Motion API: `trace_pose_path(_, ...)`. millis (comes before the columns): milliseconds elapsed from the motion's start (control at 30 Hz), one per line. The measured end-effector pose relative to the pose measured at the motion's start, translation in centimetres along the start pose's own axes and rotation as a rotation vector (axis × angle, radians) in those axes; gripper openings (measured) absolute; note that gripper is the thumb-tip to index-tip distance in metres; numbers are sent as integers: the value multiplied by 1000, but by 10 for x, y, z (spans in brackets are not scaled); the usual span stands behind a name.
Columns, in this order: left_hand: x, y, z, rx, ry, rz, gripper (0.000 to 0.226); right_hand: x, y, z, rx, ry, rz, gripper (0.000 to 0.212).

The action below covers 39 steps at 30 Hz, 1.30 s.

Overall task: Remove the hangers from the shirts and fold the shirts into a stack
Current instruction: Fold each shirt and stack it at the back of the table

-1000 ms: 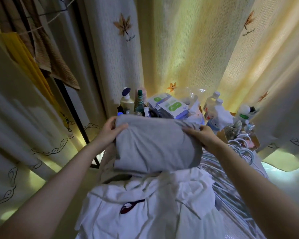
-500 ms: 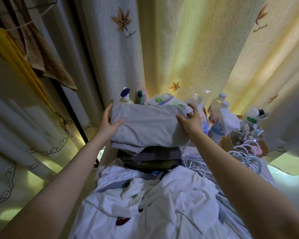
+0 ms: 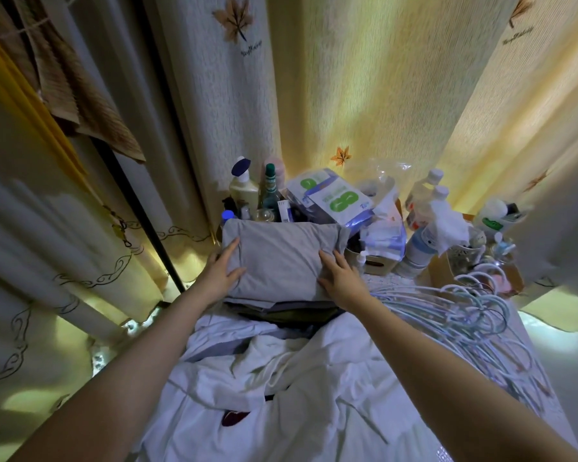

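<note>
Grey shirt (image 3: 281, 255) has been lowered onto the stack (image 3: 281, 311): one item finished. Grip released at left hand (image 3: 222, 273) and right hand (image 3: 339, 278).

- we see only two arms; rest of the person out of frame
- left hand (image 3: 222, 273) bare; left forearm (image 3: 141, 368) bare, skin uncovered up to the frame edge
- right hand (image 3: 339, 278) bare; right forearm (image 3: 447, 371) likewise uncovered to the edge
- nails, fine marks: too small for us to tell

The grey shirt (image 3: 281, 258) hides most of the stack (image 3: 282, 313) beneath.
</note>
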<state>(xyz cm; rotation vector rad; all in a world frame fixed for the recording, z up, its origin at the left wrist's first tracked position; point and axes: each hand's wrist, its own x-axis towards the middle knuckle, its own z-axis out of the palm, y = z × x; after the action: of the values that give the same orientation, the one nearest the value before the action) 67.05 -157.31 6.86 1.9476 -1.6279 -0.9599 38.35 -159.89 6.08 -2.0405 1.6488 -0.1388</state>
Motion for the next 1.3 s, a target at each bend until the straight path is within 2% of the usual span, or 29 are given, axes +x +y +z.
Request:
trace_pose_path(133, -40, -7, 7, -73, 235, -4, 59, -40, 13, 7, 280, 315, -14, 56)
trace_pose_path(200, -68, -20, 14, -125, 268, -52, 56, -65, 31, 20, 363, 416, 109, 52)
trace_pose_path(233, -83, -28, 19, -115, 251, -69, 51, -75, 40, 27, 411, 409, 204, 47)
trace_pose_path(267, -98, -35, 24, -73, 223, -57, 43, -84, 48, 32, 448, 364, 293, 43)
trace_pose_path(333, -125, -46, 37, 1, 127, 90, 25, -98, 59, 40, 380, 210, 371, 43)
trace_pose_path(400, -149, -41, 48, -1, -60, 218, 22, -109, 65, 46, 184, 60, 366, 55)
trace_pose_path(467, -162, -36, 53, 39, -224, 291, 27, -117, 64, 44, 128, 17, 390, 59)
trace_pose_path(567, -166, -42, 51, 254, -347, 330, 54, -131, 62, 33, 325, 41, 293, 18)
trace_pose_path(633, -165, -39, 43, 262, -291, 342, 37, -149, 64, 19, 449, -17, 168, 23)
trace_pose_path(700, -158, -33, 34, 137, -137, 314, 15, -167, 67, 9, 477, -113, 69, 15)
trace_pose_path(767, -154, -19, 23, 7, -16, 248, 14, -189, 74, 5, 438, -168, 13, 12)
trace_pose_path(800, -153, -14, 18, -41, 7, 215, 15, -199, 78, 6, 415, -178, 17, 19)
trace_pose_path(867, -154, -5, 12, -76, 17, 176, 12, -215, 85, 12, 397, -188, 33, 26)
trace_pose_path(933, -157, 0, 10, -68, 21, 157, 9, -225, 86, 16, 398, -225, 31, 22)
trace_pose_path(1000, -160, 4, 8, -63, 30, 149, 12, -227, 80, 19, 373, -201, 31, 23)
trace_pose_path(1133, -165, 9, 5, -48, 52, 111, 12, -218, 54, 12, 372, 17, 7, 19)
trace_pose_path(1300, -174, 19, -9, -54, 122, 69, 20, -203, 32, -1, 341, 41, -9, 28)
